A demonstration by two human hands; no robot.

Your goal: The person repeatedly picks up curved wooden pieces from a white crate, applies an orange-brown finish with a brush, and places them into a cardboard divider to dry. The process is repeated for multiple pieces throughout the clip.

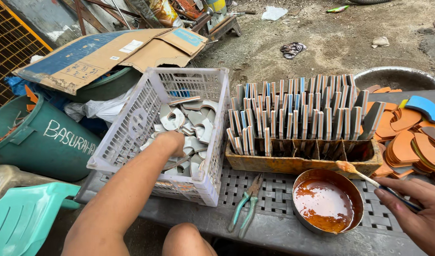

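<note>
My left hand (171, 141) reaches down into a white plastic crate (127, 137) holding several grey curved sole pieces (189, 125); its fingers are buried among them, so the grip is hidden. My right hand (416, 208) holds a thin brush (369, 179) whose glue-coated tip (345, 166) hovers over the rim of a round metal tin of orange-brown glue (324, 201). Behind the tin, a yellowish wooden tray (293, 163) carries several upright striped pieces (293, 114) in rows.
Green-handled pliers (246, 206) lie on the dark slatted bench beside the tin. Stacks of orange cut-outs (407, 142) and a blue piece (426, 108) lie right. A green bin (42, 142), flattened cardboard (103, 52), a teal chair (23, 213) and a metal basin (397, 76) surround.
</note>
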